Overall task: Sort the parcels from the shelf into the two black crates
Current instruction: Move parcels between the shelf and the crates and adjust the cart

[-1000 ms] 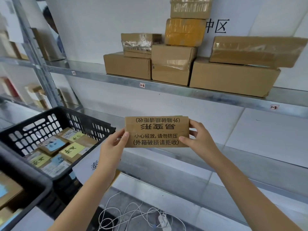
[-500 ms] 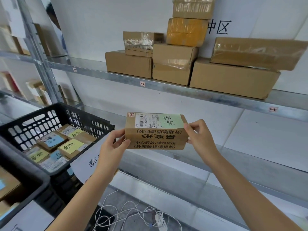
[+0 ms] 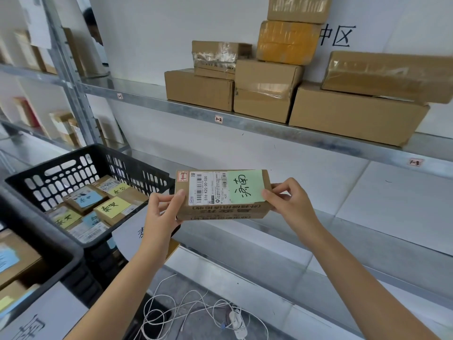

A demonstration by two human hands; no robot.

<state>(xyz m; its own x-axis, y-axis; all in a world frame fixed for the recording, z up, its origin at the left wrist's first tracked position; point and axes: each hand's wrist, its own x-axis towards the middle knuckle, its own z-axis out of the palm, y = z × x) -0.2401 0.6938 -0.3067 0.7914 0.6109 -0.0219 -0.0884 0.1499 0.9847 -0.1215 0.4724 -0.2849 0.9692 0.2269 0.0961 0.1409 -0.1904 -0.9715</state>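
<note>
Recorder: Parcel [image 3: 221, 195] has tipped further toward the camera since half a second ago. Its labelled top face now shows in full, and the printed side is foreshortened beneath it.

Inspector: Grip?

Recorder: Left hand [image 3: 161, 214] pinches the left end, thumb on the top face. Right hand [image 3: 291, 204] pinches the right end, thumb on the green note [image 3: 246, 186]. Both are clamped on the parcel, which is held in the air.

Inspector: Surroundings, measured from the parcel?

Recorder: Shipping label [image 3: 208, 188] lies on its top, left of the green note. Black crate [image 3: 132, 160] stands just left of the parcel, holding boxes with yellow and blue notes. Second black crate [image 3: 44, 231] sits further left and lower. Shelf [image 3: 269, 128] runs above the parcel, carrying stacked cardboard boxes [image 3: 269, 89]. White cable [image 3: 191, 307] lies well below the parcel.
</note>
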